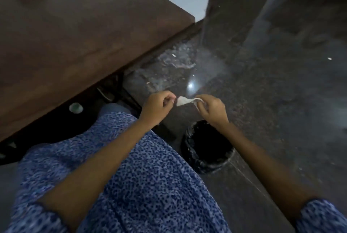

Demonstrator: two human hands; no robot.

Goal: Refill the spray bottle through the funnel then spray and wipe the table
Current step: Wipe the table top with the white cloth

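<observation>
Right hand [211, 109] pinched a used tissue [185, 100] over the bin [208, 148], likely to drop it; left hand [157, 105] fingers curled, apparently empty.

Table [75, 35] across upper left of frame. Below centre, left hand [156, 108] and right hand [212, 109] side by side, scrap of tissue [185, 100] between, pinched by right. Bin [208, 148] beneath right forearm, right of lap [131, 176]. Small cup [76, 108] under table edge.
</observation>
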